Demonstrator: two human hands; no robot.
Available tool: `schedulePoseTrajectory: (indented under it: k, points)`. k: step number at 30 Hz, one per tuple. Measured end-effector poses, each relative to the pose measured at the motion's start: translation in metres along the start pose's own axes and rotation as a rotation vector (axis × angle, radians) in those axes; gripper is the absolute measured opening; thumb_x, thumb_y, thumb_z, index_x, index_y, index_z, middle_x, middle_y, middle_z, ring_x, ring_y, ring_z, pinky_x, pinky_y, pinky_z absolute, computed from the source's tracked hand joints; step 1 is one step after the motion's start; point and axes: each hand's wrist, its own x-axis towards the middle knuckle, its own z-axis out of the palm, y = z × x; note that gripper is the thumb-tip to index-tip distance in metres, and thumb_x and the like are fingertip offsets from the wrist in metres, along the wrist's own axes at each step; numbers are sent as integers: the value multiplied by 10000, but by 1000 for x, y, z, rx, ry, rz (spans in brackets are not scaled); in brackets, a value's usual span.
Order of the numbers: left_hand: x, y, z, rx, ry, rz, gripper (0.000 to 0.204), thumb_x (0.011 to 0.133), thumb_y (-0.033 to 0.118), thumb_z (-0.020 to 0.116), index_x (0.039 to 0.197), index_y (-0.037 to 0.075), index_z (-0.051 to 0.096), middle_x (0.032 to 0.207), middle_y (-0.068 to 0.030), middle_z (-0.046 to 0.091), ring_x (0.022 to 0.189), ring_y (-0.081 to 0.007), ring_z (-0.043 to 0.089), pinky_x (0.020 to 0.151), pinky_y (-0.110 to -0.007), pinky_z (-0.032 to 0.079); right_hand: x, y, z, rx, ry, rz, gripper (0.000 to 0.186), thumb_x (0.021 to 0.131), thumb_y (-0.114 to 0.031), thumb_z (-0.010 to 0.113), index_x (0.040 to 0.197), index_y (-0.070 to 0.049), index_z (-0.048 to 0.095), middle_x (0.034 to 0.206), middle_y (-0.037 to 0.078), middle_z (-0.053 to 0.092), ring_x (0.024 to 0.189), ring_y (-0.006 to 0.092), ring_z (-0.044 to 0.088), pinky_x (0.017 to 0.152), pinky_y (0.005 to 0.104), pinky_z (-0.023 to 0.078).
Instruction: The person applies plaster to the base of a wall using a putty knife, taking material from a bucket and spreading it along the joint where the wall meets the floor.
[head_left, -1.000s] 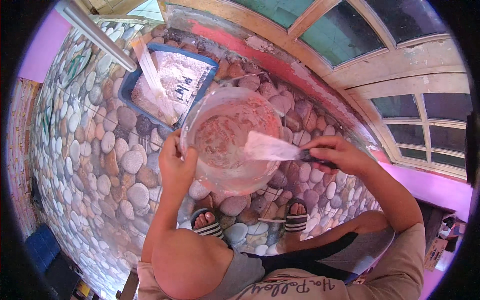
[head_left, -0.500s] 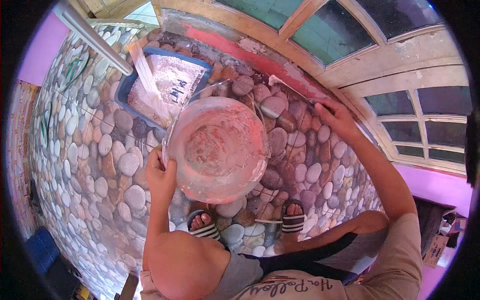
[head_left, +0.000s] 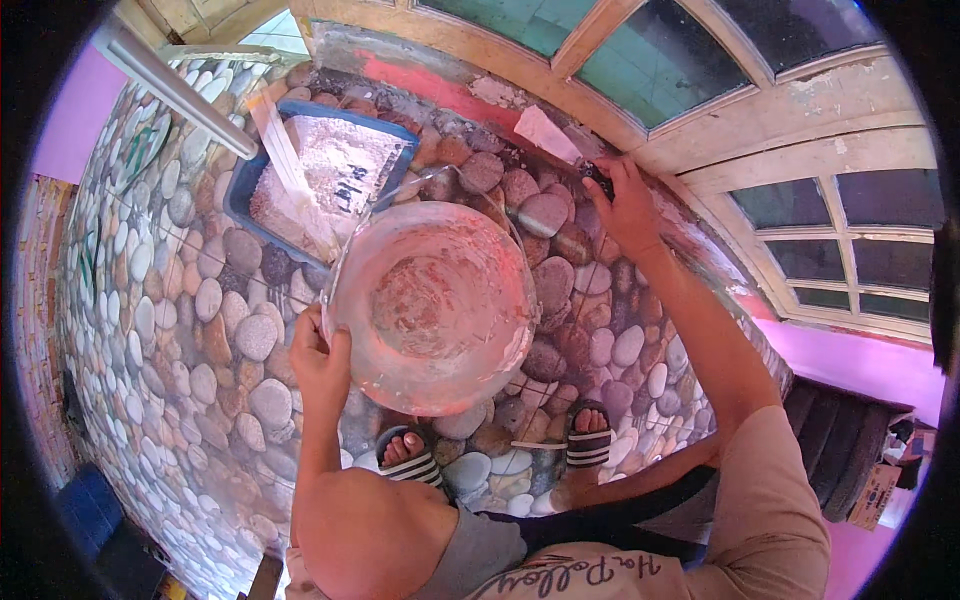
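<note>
A translucent plastic bucket point(head_left: 480, 340) is gripped at its rim, just below nine o'clock, by the left hand point(head_left: 318, 365), its thumb and curled fingers closed upon the edge, apparently to keep the vessel steady. It is set in front of the body, beyond the sandalled feet at half past six point(head_left: 408, 455) and four o'clock point(head_left: 590, 435), a spot likely chosen for easy reach; whether its base rests on the pebble-patterned floor point(head_left: 180, 330) is hidden.

At two o'clock from the bucket, the dark handle of a broad scraper point(head_left: 546, 133) is held by the right hand point(head_left: 628, 208), with thumb and fingers closed around it and no wide gap seen. By that hold, it may be judged, the fingers are kept clear of the coated blade. The blade is extended toward ten o'clock from the hand, over the worn red strip point(head_left: 425, 85) beside the glazed door point(head_left: 660, 75); whether the two are touching cannot be told.

Between ten and eleven o'clock from the bucket, a blue tray point(head_left: 240, 195) of pale powdery material is placed, with a flat pale stick point(head_left: 284, 150) laid across it, seemingly to be kept at hand.

The bucket's inside is streaked with whitish-pink residue, patchiest on the round base. The scraper's blade is covered in a pale pinkish coat.
</note>
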Motion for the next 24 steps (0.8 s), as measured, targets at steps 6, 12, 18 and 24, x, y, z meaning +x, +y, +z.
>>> schedulePoseTrajectory:
  k: [6, 12, 18, 24]
  points:
    - [3, -2, 1, -60, -24, 16, 104, 841, 10, 565, 942, -11, 560, 858, -27, 538, 795, -100, 475, 726, -250, 410, 7, 5, 19, -13, 92, -27, 274, 912, -272, 612, 1106, -87, 559, 1074, 157, 579, 932, 387, 609, 747, 458, 505]
    - [3, 0, 2, -66, -33, -23, 75, 842, 10, 557, 913, 0, 535, 874, -21, 511, 809, -98, 452, 761, -242, 391, 2, 0, 32, 28, 72, 148, 271, 910, -262, 637, 1104, -91, 557, 989, 168, 671, 899, 383, 653, 764, 443, 507]
    - [3, -3, 3, -70, -45, -10, 66, 859, 8, 551, 918, -5, 526, 906, -30, 522, 824, -101, 461, 770, -246, 399, -6, -4, 27, 16, 69, 202, 256, 916, -239, 614, 1108, -81, 556, 1000, 184, 670, 942, 412, 641, 775, 482, 504]
    - [2, 8, 9, -121, -7, -68, 65, 863, 11, 558, 915, -6, 522, 916, -35, 529, 848, -105, 476, 791, -250, 407, -32, 19, 20, 0, 78, 144, 274, 916, -237, 640, 1094, -39, 578, 972, 204, 671, 897, 357, 665, 755, 412, 511]
